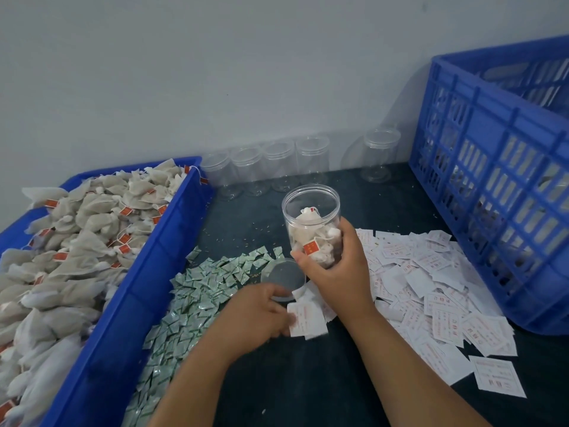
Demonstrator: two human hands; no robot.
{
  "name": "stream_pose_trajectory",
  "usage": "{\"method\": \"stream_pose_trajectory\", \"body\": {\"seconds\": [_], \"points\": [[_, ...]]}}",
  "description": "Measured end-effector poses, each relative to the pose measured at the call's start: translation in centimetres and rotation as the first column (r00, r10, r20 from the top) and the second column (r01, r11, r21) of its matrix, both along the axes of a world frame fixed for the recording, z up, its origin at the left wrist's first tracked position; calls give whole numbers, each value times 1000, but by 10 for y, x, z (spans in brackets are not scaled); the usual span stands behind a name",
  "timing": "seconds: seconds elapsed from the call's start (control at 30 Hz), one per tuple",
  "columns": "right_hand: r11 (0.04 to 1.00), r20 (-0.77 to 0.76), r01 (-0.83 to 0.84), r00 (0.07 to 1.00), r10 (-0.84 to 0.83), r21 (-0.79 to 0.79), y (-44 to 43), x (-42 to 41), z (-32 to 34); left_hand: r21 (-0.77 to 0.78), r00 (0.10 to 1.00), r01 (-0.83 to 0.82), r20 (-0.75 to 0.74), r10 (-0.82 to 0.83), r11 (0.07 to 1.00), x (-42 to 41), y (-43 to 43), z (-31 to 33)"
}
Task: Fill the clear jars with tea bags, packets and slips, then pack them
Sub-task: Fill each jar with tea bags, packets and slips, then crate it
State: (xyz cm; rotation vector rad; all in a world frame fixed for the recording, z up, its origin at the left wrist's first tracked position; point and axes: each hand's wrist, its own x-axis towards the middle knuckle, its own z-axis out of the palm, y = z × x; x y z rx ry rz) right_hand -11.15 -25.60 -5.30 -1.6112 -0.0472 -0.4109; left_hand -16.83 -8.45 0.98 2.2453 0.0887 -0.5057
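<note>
Soft, even, rather dim light with faint shadows; wide-angle bending at the edges; left hand [258, 312] motion-blurred

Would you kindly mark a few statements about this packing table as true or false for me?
1. The right hand grips a jar holding tea bags. True.
2. That jar is capped. False: its mouth is open; a clear lid lies on the table.
3. The left hand holds a white slip. True.
4. The green packets are stacked inside a jar. False: they lie loose on the table beside the blue tray.
5. Empty jars stand along the wall. True.
</note>
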Motion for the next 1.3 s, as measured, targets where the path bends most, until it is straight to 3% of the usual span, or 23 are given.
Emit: {"method": "stream_pose_trajectory", "body": {"seconds": [0.17, 0.37, 0.5, 0.57, 0.7, 0.8, 0.87, 0.97, 1.03, 1.07, 1.1, 1.13, 1.2, 1.23, 1.3], "points": [[1000, -9, -1, 1000, 1, -10, 0, 0, 0, -14, 992, -128, 20, 128, 992, -3, 7, -11], [998, -7, -43, 999, 43, -50, -1, -2, -1, 15, 966, -131, 226, 124, 991, -11, 21, 25], [993, 15, -55, 998, 57, -107, 1, -3, 1, -319, 877, -174, 381, 294, 931, -18, 22, 64], [986, 38, -68, 996, 75, -154, 1, -5, 2, -392, 810, -182, 461, 364, 902, -14, 18, 79], [962, 92, -127, 984, 153, -242, 2, -9, 3, -162, 728, -253, 618, 298, 954, 18, 6, 84], [952, 171, -85, 975, 140, -294, 4, -13, 3, 92, 783, -286, 596, 177, 954, 38, 1, 75], [956, 209, -49, 971, 113, -290, 3, -13, 4, 103, 826, -276, 534, 181, 956, 47, 0, 70], [962, 176, -35, 981, 84, -269, 2, -11, 6, -157, 793, -271, 523, 313, 950, 49, 1, 61], [971, 131, -27, 990, 60, -237, 2, -10, 7, -437, 721, -315, 466, 512, 843, 46, 1, 52], [974, 115, -20, 992, 47, -226, 2, -9, 6, -495, 689, -351, 439, 577, 795, 44, 3, 44], [977, 103, -11, 994, 34, -214, 2, -9, 6, -466, 674, -394, 439, 594, 792, 41, 6, 34], [979, 95, 2, 995, 17, -202, 1, -9, 5, -344, 698, -428, 462, 547, 836, 39, 10, 21], [984, 87, 44, 996, -29, -173, 0, -7, 5, 82, 833, -372, 469, 293, 925, 33, 14, -9], [986, 78, 58, 996, -47, -155, 0, -7, 5, 264, 880, -317, 440, 179, 911, 29, 13, -23], [989, 58, 66, 997, -59, -134, 1, -5, 4, 433, 909, -275, 407, 86, 859, 22, 9, -42]]}}
